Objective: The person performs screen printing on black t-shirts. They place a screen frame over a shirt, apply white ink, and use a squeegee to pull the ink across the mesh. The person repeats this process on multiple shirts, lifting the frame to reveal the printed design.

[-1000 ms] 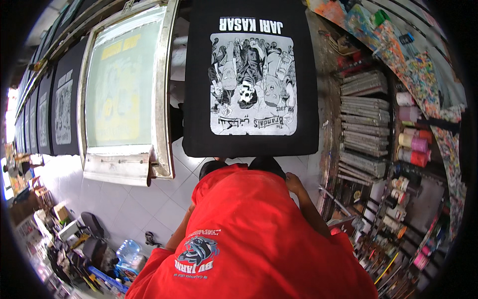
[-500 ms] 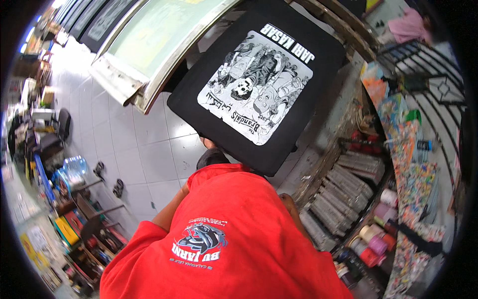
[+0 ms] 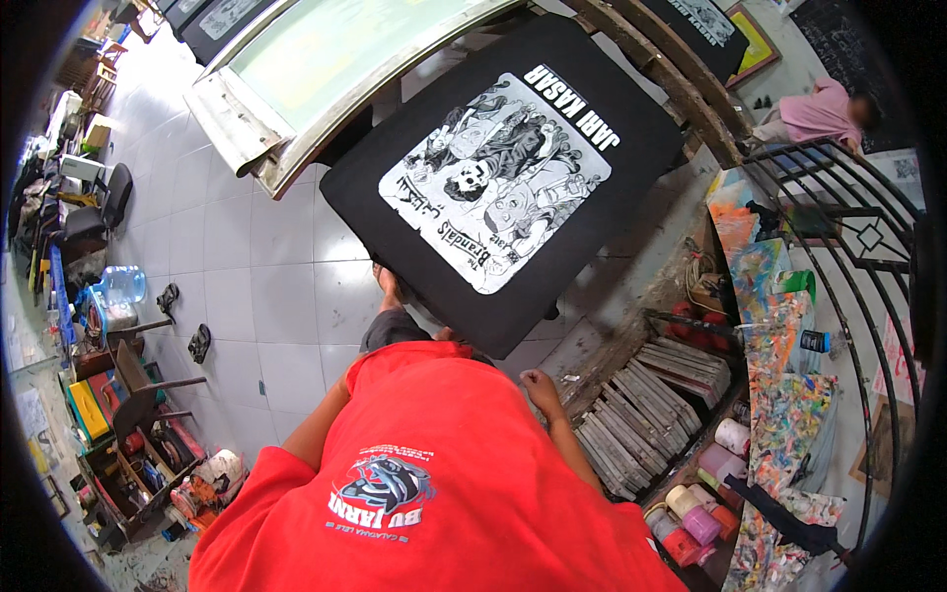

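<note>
A black T-shirt (image 3: 567,245) with a white and grey print lies flat on a board in front of me, its print upside down from my side. My right hand (image 3: 540,390) hangs beside my body, just off the board's near corner. Its fingers are curled in, and nothing shows in them. On the left, my forearm runs behind the front of my red shirt (image 3: 464,444), which hides my left hand. Beyond the black T-shirt, at the upper left, a framed printing screen (image 3: 365,59) with pale green mesh stands tilted up.
Stacked frames (image 3: 641,419) and paint tubs (image 3: 691,523) stand low on the right, beside a paint-smeared sheet (image 3: 779,395) and a black metal railing (image 3: 848,286). A person in pink (image 3: 819,116) is at the far right. A water jug (image 3: 123,284) and sandals (image 3: 199,343) are left.
My right hand has come forward and left, out from beside my shirt. My view has shifted a little. The T-shirt lies as before, and the left hand has gone from sight behind my shirt.
</note>
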Action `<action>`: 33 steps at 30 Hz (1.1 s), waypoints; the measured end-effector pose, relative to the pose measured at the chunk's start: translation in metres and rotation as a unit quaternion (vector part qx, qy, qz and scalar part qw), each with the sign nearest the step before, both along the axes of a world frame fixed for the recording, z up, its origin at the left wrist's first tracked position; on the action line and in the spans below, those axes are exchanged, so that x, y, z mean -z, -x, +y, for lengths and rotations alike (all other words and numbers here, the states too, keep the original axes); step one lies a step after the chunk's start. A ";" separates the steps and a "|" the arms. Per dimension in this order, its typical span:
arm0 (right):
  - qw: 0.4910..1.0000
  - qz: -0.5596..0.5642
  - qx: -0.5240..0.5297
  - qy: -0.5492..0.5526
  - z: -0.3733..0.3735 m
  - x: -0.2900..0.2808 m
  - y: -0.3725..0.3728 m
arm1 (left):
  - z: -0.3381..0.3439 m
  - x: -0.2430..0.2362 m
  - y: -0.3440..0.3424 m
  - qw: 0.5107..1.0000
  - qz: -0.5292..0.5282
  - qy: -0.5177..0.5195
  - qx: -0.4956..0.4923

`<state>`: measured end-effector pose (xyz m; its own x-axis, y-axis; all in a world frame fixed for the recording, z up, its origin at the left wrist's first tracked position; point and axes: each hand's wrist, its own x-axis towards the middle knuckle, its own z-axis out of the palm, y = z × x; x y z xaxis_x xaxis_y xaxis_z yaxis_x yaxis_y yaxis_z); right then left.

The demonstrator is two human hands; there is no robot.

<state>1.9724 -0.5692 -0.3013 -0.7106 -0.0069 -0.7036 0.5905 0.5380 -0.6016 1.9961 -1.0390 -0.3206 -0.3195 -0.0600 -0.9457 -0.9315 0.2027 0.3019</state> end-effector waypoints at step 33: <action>0.999 -0.041 -0.004 -0.007 0.013 0.019 -0.040 | -0.003 -0.008 -0.011 0.999 0.007 -0.001 -0.040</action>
<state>2.0127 -0.5560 -0.3200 -0.6503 -0.0026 -0.7597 0.6331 0.5509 -0.5438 2.0069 -1.0420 -0.3127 -0.3265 -0.0832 -0.9415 -0.9406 0.1266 0.3150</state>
